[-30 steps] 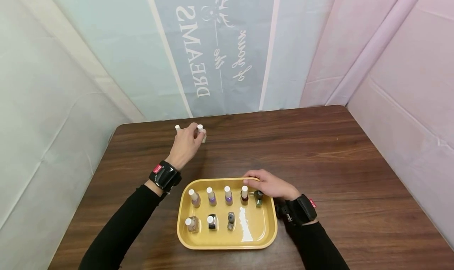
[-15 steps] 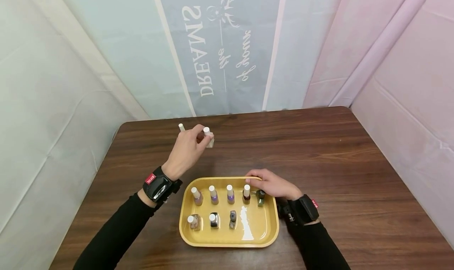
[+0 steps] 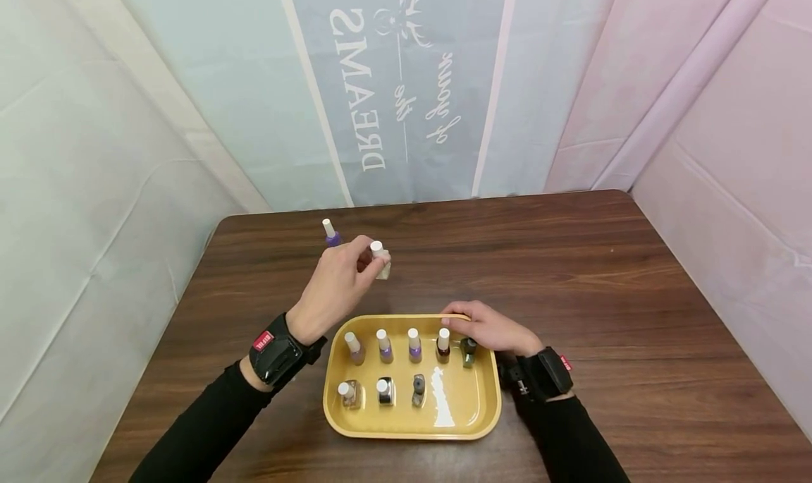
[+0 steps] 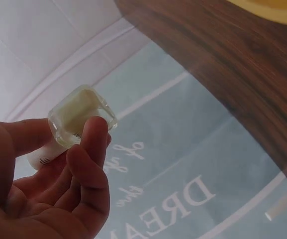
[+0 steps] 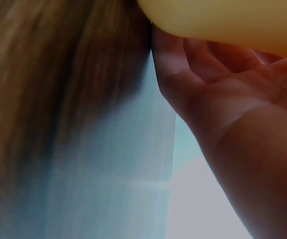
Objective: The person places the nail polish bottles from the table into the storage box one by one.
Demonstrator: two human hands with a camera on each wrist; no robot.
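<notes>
My left hand point(image 3: 339, 275) pinches a nail polish bottle point(image 3: 381, 266) between thumb and fingers, above the table behind the tray. The left wrist view shows the bottle's clear square glass point(image 4: 78, 110) with pale cream polish, its white cap below. My right hand point(image 3: 488, 326) grips the far right corner of the yellow tray point(image 3: 412, 426), thumb over the rim; the right wrist view has its fingers point(image 5: 170, 57) against the tray's outer wall. Several nail polish bottles stand in the tray in two rows, among them a purple one point(image 3: 414, 347) and a dark green one point(image 3: 468, 354).
A purple nail polish bottle point(image 3: 331, 233) with a white cap stands near the table's back edge, partly hidden by the left hand. The brown wooden table point(image 3: 571, 271) meets a printed cloth point(image 3: 406, 102) behind, with pale cloth at both sides.
My left hand has come nearer the tray and slightly right, carrying the pinched bottle. More of the purple bottle at the back shows now. The right hand stays on the tray's corner.
</notes>
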